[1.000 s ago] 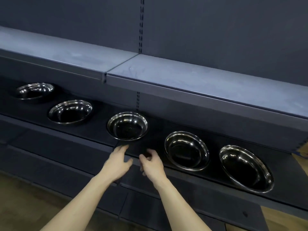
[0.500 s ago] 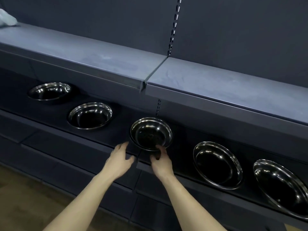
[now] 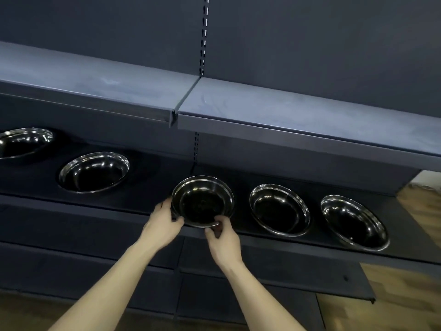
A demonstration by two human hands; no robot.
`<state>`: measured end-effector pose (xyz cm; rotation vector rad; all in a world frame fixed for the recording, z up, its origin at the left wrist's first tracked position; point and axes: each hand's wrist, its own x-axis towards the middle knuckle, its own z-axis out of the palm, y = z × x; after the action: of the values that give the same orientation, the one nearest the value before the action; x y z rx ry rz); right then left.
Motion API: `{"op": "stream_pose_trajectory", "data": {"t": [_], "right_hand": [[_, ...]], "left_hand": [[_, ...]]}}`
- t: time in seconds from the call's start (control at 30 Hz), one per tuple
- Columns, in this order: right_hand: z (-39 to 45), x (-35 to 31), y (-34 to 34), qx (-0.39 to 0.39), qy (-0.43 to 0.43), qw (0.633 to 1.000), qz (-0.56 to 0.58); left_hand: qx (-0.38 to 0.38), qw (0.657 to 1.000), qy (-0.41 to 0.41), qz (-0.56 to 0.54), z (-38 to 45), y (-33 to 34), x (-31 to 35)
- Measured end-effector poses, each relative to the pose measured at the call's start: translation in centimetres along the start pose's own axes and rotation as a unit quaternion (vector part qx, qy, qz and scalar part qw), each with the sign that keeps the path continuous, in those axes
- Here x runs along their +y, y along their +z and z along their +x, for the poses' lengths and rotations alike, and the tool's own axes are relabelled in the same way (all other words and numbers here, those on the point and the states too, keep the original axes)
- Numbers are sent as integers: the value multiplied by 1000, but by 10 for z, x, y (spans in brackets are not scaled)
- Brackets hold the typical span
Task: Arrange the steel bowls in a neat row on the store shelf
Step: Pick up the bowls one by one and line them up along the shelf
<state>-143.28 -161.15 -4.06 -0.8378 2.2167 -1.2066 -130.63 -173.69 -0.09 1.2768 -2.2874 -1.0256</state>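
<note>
Both hands clamp the middle steel bowl [image 3: 202, 201] on the dark shelf [image 3: 148, 199]: left hand [image 3: 162, 225] at eight o'clock, right hand [image 3: 223, 240] at five

Five steel bowls on the lower shelf [image 3: 148, 206] running left edge to lower right, middle bowl [image 3: 202, 201] at frame centre between left hand [image 3: 162, 224] and right hand [image 3: 223, 240], upper shelf [image 3: 286, 111] above
</note>
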Motion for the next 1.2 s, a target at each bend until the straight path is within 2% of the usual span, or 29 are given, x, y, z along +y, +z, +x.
{"op": "stream_pose_trajectory", "data": {"t": [0.23, 0.47, 0.67, 0.9, 1.1, 1.2], "right_hand": [[-34, -18, -6, -37, 21, 998, 52], [-51, -25, 7, -52, 18, 998, 39], [-47, -25, 27, 20, 49, 998, 38], [-36, -32, 58, 133, 78, 988, -15], [-34, -35, 69, 180, 103, 978, -26], [-38, -36, 69, 177, 108, 978, -4]], "left_hand": [[-45, 997, 13, 66, -34, -22, 0], [-80, 990, 45, 104, -38, -33, -5], [-104, 989, 64, 82, -17, -34, -26], [-144, 983, 85, 72, 14, -38, -47], [-156, 977, 123, 75, 18, -35, -42], [-153, 977, 132, 74, 18, -34, -40]]}}
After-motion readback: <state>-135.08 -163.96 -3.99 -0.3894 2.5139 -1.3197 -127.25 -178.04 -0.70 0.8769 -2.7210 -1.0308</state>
